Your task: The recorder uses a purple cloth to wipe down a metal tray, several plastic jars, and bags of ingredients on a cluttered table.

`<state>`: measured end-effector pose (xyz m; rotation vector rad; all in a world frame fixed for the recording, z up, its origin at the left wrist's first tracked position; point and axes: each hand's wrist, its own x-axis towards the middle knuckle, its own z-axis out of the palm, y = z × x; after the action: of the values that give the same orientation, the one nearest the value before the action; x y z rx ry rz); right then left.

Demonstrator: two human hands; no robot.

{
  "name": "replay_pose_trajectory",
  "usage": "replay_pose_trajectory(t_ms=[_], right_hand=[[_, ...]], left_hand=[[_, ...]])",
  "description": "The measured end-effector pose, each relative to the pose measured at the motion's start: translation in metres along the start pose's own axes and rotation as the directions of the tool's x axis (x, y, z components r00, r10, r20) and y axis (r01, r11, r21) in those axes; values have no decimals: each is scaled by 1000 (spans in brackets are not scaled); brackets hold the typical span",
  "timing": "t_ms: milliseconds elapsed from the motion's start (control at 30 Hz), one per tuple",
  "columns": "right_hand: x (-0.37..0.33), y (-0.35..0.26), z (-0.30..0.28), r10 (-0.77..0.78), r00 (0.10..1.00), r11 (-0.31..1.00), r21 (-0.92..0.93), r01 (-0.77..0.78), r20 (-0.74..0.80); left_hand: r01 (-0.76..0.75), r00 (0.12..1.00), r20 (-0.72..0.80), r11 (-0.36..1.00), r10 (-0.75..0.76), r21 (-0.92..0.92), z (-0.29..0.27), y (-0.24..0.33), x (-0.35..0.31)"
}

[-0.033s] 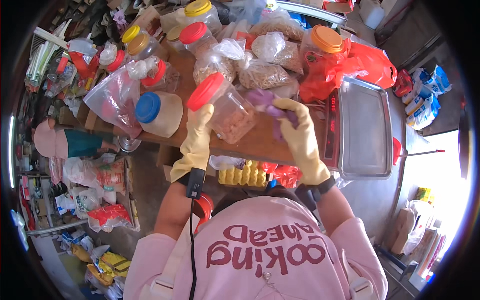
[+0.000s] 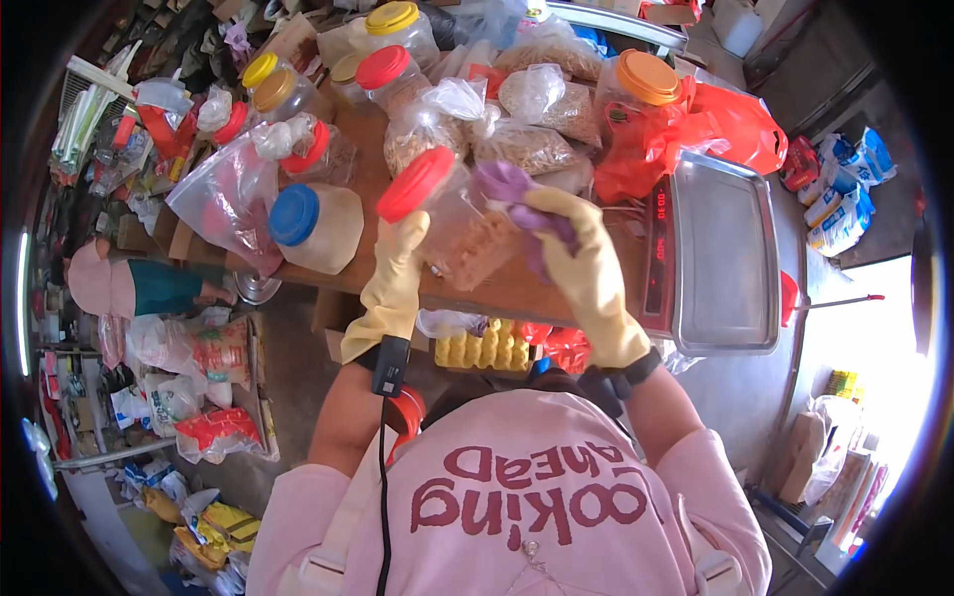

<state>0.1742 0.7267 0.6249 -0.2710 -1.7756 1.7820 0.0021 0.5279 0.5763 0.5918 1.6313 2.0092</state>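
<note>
A clear plastic jar (image 2: 472, 233) with a red lid (image 2: 415, 184) is tilted above the table's front edge, pinkish-brown contents in its lower part. My left hand (image 2: 396, 260), in a pale yellow rubber glove, grips it near the lid, its fingers mostly behind the jar. In a matching glove, my right hand (image 2: 576, 243) is closed round a purple cloth (image 2: 512, 189), which lies against the jar's right side. To the left of my left hand stands a jar with a blue lid (image 2: 294, 215) and pale contents.
Tied clear bags (image 2: 522, 149) of dry goods and several lidded jars crowd the back of the wooden table (image 2: 373, 149). A red plastic bag (image 2: 646, 149) sits behind a scale with a metal tray (image 2: 730, 258) at right. Another person (image 2: 149, 283) is at far left.
The cloth and my right hand have shifted slightly up and left along the jar. The jar has moved a little to the right in my left hand.
</note>
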Motion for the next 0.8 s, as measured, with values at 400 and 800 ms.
replay_pose_trajectory(t_ms=[400, 800], right_hand=[[7, 27, 1, 392, 901, 906, 95, -414, 187], [30, -34, 8, 197, 918, 916, 268, -298, 345]], left_hand=[[211, 945, 324, 855, -54, -474, -4, 19, -29], [164, 946, 316, 953, -78, -256, 20, 57, -47]])
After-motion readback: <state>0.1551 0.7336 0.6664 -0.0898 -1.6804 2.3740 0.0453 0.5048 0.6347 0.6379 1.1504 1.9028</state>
